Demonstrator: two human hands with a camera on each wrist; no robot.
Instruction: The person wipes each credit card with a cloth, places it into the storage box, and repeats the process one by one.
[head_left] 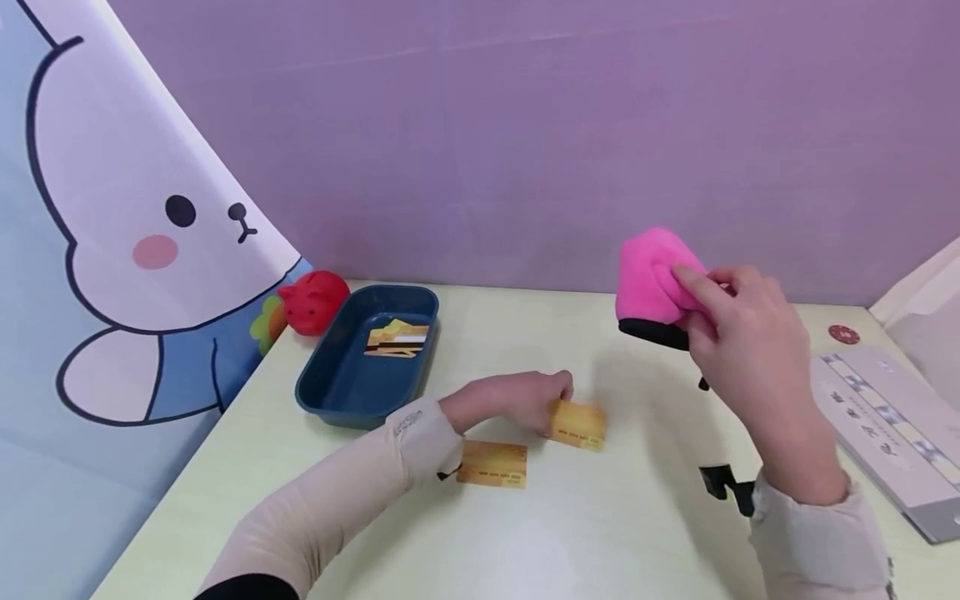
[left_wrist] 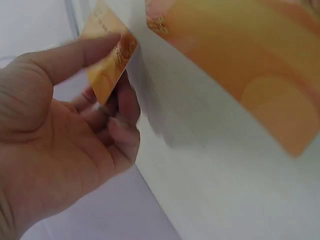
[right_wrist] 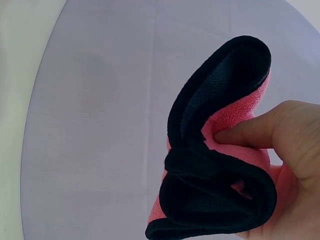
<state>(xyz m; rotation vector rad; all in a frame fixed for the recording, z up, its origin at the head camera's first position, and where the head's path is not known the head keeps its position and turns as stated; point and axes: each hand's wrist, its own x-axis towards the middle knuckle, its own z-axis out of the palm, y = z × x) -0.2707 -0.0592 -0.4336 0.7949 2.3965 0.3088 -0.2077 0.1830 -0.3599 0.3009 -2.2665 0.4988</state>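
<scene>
Your left hand [head_left: 521, 402] pinches a gold card [head_left: 579, 426] by its left end, over the middle of the table [head_left: 570, 533]. In the head view the card's long axis runs left to right, its free end pointing right and dipping a little toward you. The left wrist view shows your thumb laid across its face — the card tilted there, one corner pointing down. Whether it touches the tabletop you cannot tell.

A second gold card [head_left: 492, 464] lies flat just beside your left cuff, nearer you, its long axis almost level from left to right.

Your right hand [head_left: 757, 342] grips a pink fabric piece [head_left: 649, 279], held up on the right of the view. Its rounded end points up and its black-edged mouth down; from the right wrist you look into that dark mouth, the rim folded where your thumb presses in.

To the left sits a blue tray [head_left: 352, 379], its long axis running away from you and slanting right — overlapping cards [head_left: 397, 337] lie toward its far right side. A red piggy bank [head_left: 315, 302] stands by the tray's far left corner.
</scene>
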